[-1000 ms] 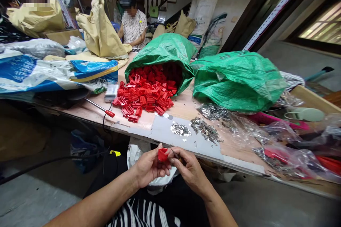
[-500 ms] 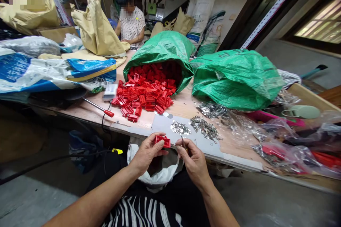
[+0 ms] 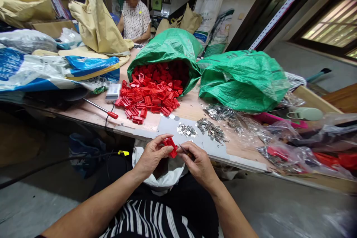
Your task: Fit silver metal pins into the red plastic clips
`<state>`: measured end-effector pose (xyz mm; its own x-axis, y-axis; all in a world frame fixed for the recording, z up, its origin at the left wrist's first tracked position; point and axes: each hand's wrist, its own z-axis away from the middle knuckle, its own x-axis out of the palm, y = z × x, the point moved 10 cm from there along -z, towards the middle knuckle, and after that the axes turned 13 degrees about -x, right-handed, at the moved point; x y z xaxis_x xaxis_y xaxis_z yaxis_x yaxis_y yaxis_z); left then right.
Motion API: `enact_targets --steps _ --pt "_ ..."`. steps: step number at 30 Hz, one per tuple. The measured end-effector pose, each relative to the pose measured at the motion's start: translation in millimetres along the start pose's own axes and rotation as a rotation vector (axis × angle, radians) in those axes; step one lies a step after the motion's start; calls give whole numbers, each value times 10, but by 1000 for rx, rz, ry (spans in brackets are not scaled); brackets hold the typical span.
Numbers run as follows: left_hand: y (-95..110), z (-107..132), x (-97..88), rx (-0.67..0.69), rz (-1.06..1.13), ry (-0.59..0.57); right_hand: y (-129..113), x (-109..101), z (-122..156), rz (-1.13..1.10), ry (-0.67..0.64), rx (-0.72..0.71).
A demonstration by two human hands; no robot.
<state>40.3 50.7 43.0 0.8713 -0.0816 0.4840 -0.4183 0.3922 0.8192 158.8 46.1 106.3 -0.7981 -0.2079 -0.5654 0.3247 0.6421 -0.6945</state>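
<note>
My left hand (image 3: pixel 152 158) pinches a small red plastic housing (image 3: pixel 170 146) between thumb and fingers, above the table's front edge. The housing is box-like and tilted. Closed around a thin pointed tool (image 3: pixel 183 150) with a dark tip and brownish handle, my right hand (image 3: pixel 199 163) is right beside the housing. The tip points at the housing's right side; I cannot tell whether it touches. Just beyond my hands lie a pile of small shiny metal pieces (image 3: pixel 187 130) and a darker heap of metal parts (image 3: pixel 212 130).
Red housings (image 3: pixel 150 95) spill from a green sack (image 3: pixel 170 46). Another green sack (image 3: pixel 242 80) lies to its right. A red-handled metal rod (image 3: pixel 102 109) juts over the left edge. Below my hands hangs a white bag (image 3: pixel 164 186). A person (image 3: pixel 136 18) sits across the table.
The red housing has turned from lying level to a steep tilt in my left hand. My right hand has moved left, bringing the tool's tip up to the housing. The view has shifted slightly.
</note>
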Motion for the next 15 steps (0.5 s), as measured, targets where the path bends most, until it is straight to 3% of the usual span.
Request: enact_targets --steps 7,15 --pt "45 23 11 16 -79 9 -41 116 10 -90 -94 -8" --pt "-46 26 29 -33 -28 -19 246 142 172 -230 -37 200"
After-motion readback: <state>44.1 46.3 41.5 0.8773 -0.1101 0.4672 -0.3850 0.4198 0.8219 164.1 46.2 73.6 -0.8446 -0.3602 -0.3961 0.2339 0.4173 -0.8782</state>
